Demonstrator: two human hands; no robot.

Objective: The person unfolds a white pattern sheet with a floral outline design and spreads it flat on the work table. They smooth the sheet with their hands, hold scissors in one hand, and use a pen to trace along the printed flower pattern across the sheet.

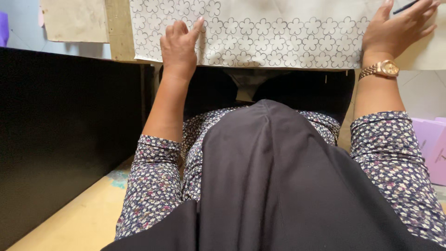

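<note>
A large white sheet (274,32) printed with rows of outlined flower shapes lies on a table at the top of the head view. My left hand (179,46) rests on its lower left part, fingers loosely curled, index finger stretched out on the paper. My right hand (397,28) lies on the sheet's right edge, with a thin dark pen or pencil (405,6) between its fingers. A gold wristwatch (383,69) sits on my right wrist. Dark cloth (278,186) and flowered sleeves fill the lower view.
A wooden strip (118,30) runs along the sheet's left side, with a beige sheet (74,18) beyond it. A black panel (60,135) stands at the left above a pale wooden floor (79,218). Pink boxes (432,144) sit at the right.
</note>
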